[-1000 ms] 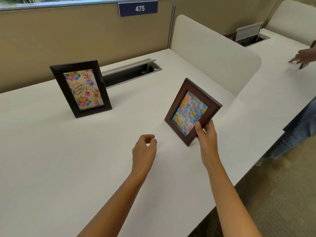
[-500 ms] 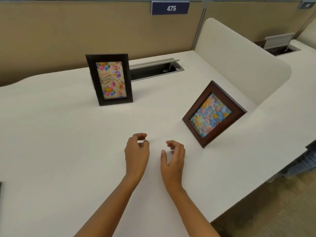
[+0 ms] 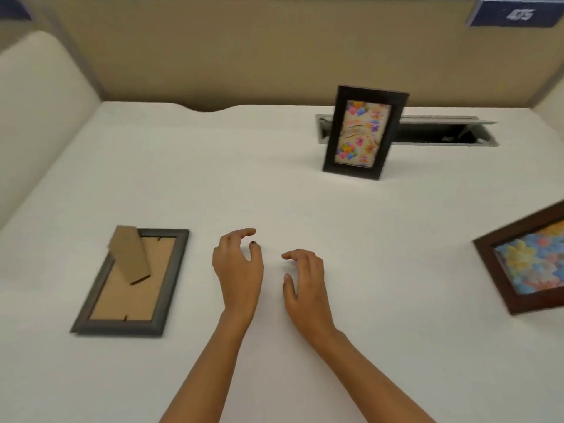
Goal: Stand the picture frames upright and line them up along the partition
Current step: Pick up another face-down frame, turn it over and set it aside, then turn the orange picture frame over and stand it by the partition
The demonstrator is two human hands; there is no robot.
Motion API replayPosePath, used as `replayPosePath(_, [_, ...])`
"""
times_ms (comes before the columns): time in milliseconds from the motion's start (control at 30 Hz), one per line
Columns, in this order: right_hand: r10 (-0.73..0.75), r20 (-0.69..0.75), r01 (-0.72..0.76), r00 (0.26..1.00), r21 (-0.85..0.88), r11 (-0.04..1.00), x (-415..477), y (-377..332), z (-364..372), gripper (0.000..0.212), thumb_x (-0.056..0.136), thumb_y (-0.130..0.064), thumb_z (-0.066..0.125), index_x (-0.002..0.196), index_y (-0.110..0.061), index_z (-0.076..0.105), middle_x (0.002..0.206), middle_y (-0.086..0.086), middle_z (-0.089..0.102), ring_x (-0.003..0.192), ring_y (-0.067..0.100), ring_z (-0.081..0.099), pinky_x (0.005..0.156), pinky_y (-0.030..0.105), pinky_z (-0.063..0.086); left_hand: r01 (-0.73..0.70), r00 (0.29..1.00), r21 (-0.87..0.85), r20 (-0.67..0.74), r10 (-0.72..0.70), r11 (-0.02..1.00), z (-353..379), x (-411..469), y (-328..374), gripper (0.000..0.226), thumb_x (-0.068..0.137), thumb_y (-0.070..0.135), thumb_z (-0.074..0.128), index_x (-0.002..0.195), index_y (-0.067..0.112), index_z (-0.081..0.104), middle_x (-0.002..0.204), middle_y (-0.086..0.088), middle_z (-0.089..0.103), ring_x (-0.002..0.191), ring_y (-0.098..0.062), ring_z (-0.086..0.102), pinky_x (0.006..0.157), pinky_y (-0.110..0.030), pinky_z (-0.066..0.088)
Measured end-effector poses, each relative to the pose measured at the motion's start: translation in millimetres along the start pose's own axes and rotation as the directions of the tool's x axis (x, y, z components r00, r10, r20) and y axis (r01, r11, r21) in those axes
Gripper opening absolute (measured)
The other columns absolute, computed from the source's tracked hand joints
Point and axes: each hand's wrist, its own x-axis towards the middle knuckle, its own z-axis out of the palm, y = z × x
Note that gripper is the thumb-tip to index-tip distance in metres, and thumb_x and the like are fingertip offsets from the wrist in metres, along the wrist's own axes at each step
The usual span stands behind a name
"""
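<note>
White desk [image 3: 274,193], tan partition [image 3: 244,50] behind

Brightness: even, soft indoor light; the white surface [image 3: 305,193] reads bright without being washed out.
Light source: not visible; it seems to fall from above.
Shadows: faint and short, a soft one under the left hand [image 3: 239,270] and right hand [image 3: 306,285], a thin dark edge beneath the face-down frame [image 3: 131,285].
Glare: none seen on the upright frame [image 3: 364,132].
Blur: motion smear throughout; the number sign [image 3: 515,15] is unreadable, and the brown frame [image 3: 525,261] at the right edge is streaked.
Distortion: wide-angle bending; the partition [image 3: 244,47] and side panel [image 3: 39,96] curve near the borders.
Focus: the hands are the sharpest part.
</note>
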Motion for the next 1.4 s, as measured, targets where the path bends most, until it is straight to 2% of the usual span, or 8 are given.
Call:
replayPosePath(267, [-0.137, 0.324, 0.122, 0.936, 0.067, 0.99, -9.9, -47.5, 50.4, 0.036, 0.089, -0.01, 0.05, 0.123, -0.02, 0.051, 0.124, -0.01, 0.047, 0.119, 0.001, 0.035, 0.1, 0.006, 0.023, 0.168, 0.932, 0.042, -0.333, -0.144, 0.985, -92.4, 11.2, -60.7, 0.025, 0.087, 0.009, 0.052, 0.108, 0.016, 0.064, 0.112, 0.001, 0.057, 0.108, -0.017, 0.048, 0.085, -0.029, 0.04])
replayPosePath(467, [-0.219, 0.484, 0.236, 0.847, 0.026, 0.971, -12.4, -72.1, 76.2, 0.044, 0.094, -0.018, 0.047, 0.137, -0.02, 0.041, 0.142, -0.002, 0.041, 0.133, 0.012, 0.029, 0.107, 0.013, 0.013, 0.359, 0.841, 0.136, -0.477, -0.256, 0.923, -143.5, 5.1, -98.5, 0.032, 0.082, 0.008, 0.06, 0.113, 0.011, 0.062, 0.125, -0.014, 0.055, 0.119, -0.029, 0.045, 0.101, -0.043, 0.039])
replayPosePath(567, [-0.226, 0.542, 0.263, 0.81, 0.009, 0.965, -10.6, -78.6, 85.7, 0.05, 0.096, -0.019, 0.045, 0.144, -0.019, 0.033, 0.151, 0.0, 0.032, 0.139, 0.015, 0.023, 0.112, 0.02, 0.011, 0.428, 0.84, 0.207, -0.45, -0.303, 0.88, -154.8, 4.2, -106.4, 0.04, 0.08, 0.011, 0.064, 0.119, 0.007, 0.058, 0.128, -0.019, 0.054, 0.121, -0.034, 0.044, 0.105, -0.048, 0.036])
replayPosePath(733, [-0.242, 0.62, 0.306, 0.746, 0.003, 0.952, -12.0, -80.9, 95.4, 0.057, 0.098, -0.022, 0.042, 0.15, -0.023, 0.017, 0.16, -0.002, 0.014, 0.145, 0.016, 0.011, 0.12, 0.029, 0.008, 0.445, 0.844, 0.096, -0.379, -0.38, 0.891, -153.6, 7.4, -97.7, 0.047, 0.083, 0.016, 0.063, 0.127, 0.008, 0.049, 0.129, -0.017, 0.052, 0.119, -0.033, 0.046, 0.1, -0.047, 0.043])
replayPosePath(967, [-0.15, 0.565, 0.089, 0.811, 0.134, 0.987, -11.1, -79.0, 90.0, 0.07, 0.092, -0.015, 0.057, 0.147, -0.035, 0.02, 0.16, -0.007, 0.01, 0.145, 0.009, 0.006, 0.116, 0.023, 0.01, 0.513, 0.792, -0.049, -0.357, -0.495, 0.857, -130.0, 3.6, -74.2, 0.045, 0.082, 0.008, 0.062, 0.124, 0.014, 0.049, 0.129, -0.013, 0.053, 0.116, -0.029, 0.049, 0.086, -0.034, 0.042])
replayPosePath(1167, [-0.041, 0.46, -0.016, 0.887, 0.12, 0.993, 8.0, -70.4, 77.0, 0.072, 0.079, -0.001, 0.068, 0.138, -0.031, 0.038, 0.151, -0.002, 0.021, 0.137, 0.012, 0.023, 0.11, 0.017, 0.026, 0.583, 0.707, -0.348, -0.227, -0.669, 0.734, -126.0, -2.9, -72.0, 0.041, 0.081, 0.002, 0.064, 0.117, 0.018, 0.053, 0.116, -0.004, 0.064, 0.09, -0.015, 0.057, 0.062, -0.017, 0.042])
replayPosePath(1267, [-0.002, 0.409, -0.08, 0.912, 0.183, 0.98, 15.6, -68.9, 70.1, 0.063, 0.077, 0.002, 0.07, 0.128, -0.027, 0.049, 0.144, 0.0, 0.029, 0.131, 0.009, 0.033, 0.095, -0.005, 0.026, 0.616, 0.698, -0.424, -0.098, -0.71, 0.664, -128.8, 1.9, -69.9, 0.04, 0.079, 0.006, 0.068, 0.115, 0.018, 0.058, 0.112, -0.009, 0.067, 0.098, -0.022, 0.061, 0.086, -0.035, 0.052])
replayPosePath(1400, [-0.032, 0.314, -0.048, 0.949, 0.243, 0.969, 26.0, -68.5, 49.6, 0.051, 0.073, 0.001, 0.075, 0.116, -0.026, 0.063, 0.127, 0.0, 0.049, 0.122, 0.009, 0.047, 0.1, 0.007, 0.038, 0.599, 0.741, -0.468, 0.016, -0.671, 0.65, -132.7, 8.3, -61.1, 0.036, 0.08, 0.007, 0.064, 0.114, 0.018, 0.057, 0.101, -0.011, 0.064, 0.095, -0.023, 0.06, 0.088, -0.039, 0.051])
